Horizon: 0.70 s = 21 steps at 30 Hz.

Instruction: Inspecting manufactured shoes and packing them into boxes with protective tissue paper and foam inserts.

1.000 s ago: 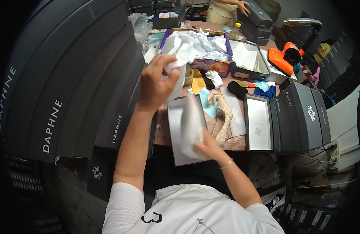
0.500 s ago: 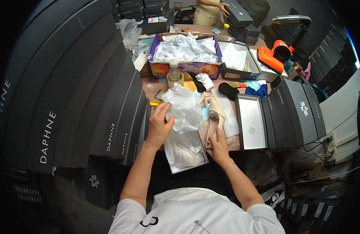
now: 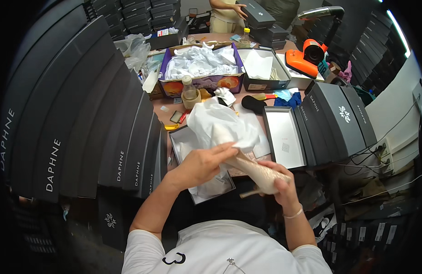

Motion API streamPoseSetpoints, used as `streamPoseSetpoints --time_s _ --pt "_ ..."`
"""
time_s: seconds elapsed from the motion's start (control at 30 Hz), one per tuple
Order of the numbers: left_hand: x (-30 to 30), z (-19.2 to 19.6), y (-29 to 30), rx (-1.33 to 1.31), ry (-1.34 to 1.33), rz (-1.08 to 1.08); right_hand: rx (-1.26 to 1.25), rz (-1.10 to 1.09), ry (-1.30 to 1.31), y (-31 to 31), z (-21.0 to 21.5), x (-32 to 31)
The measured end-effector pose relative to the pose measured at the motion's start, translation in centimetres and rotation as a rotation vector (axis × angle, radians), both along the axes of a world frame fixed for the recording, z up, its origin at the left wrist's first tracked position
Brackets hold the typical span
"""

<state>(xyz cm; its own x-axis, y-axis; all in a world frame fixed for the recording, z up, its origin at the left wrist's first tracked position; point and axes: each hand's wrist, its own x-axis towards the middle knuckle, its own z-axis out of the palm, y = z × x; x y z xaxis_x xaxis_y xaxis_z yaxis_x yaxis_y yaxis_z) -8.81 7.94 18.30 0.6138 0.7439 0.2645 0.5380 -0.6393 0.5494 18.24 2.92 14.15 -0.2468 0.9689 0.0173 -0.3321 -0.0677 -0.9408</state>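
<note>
Tall rows of black shoeboxes [image 3: 78, 137] crowd the left of the table [image 3: 164, 118]. One purple carton [image 3: 202, 82] stands beyond; one open shoebox [image 3: 180, 137] lies below. Near the table's front edge, left hand [image 3: 199, 166] and right hand [image 3: 284, 187] are clamped on one glittery beige high-heeled shoe [image 3: 254, 172], its front partly covered by white tissue paper [image 3: 204, 118].

I see black boxes [image 3: 83, 137] walling the left, grey boxes [image 3: 332, 123] the right, purple carton [image 3: 197, 86] ahead, white paper [image 3: 202, 119] crowding the middle, open air over the shallow tray [image 3: 284, 134]
</note>
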Motion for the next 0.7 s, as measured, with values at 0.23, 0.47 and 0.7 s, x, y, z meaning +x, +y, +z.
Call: streamPoseSetpoints --time_s 0.23,0.47,0.7 --pt "-3.9 -8.7 1.9 0.081 -0.189 0.690 -0.592 -0.115 0.716 0.9 -5.3 -1.7" --pt "2.0 -8.7 2.5 -0.018 -0.697 0.689 -0.697 -0.033 0.920 -0.3 -6.1 -1.3" --pt "3.8 -4.6 -1.4 0.217 -0.501 0.326 -0.539 0.137 0.929 0.0 -5.7 -1.5"
